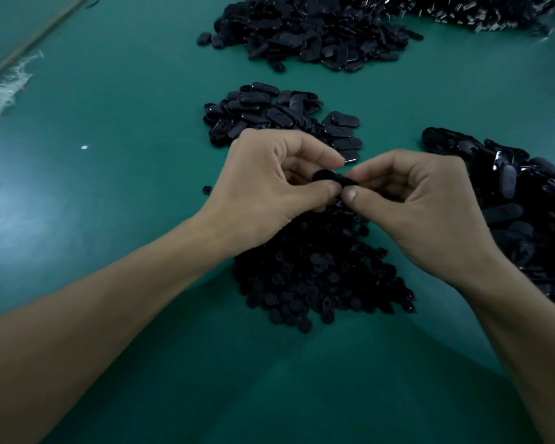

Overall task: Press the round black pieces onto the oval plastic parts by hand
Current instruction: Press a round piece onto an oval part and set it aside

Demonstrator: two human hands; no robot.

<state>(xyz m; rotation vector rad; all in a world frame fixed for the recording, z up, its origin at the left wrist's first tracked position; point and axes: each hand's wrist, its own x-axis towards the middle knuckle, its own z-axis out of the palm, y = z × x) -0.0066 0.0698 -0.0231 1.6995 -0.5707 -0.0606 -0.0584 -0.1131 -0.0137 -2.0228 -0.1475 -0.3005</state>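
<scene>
Right between the two thumbs sits one oval plastic part (330, 178), dark and matte. The left hand (269, 193) pinches its left end and the right hand (430, 206) its right end, with the fingers of both curled in close. Whether a disc is seated on it cannot be told. Beneath the hands lies a heap of round black pieces (318, 274), flat dull discs. Behind them is a loose pile of ovals (279, 116), smooth with rounded ends, and a glossier pile (526, 213) lies at right, all on the green table (125, 187).
</scene>
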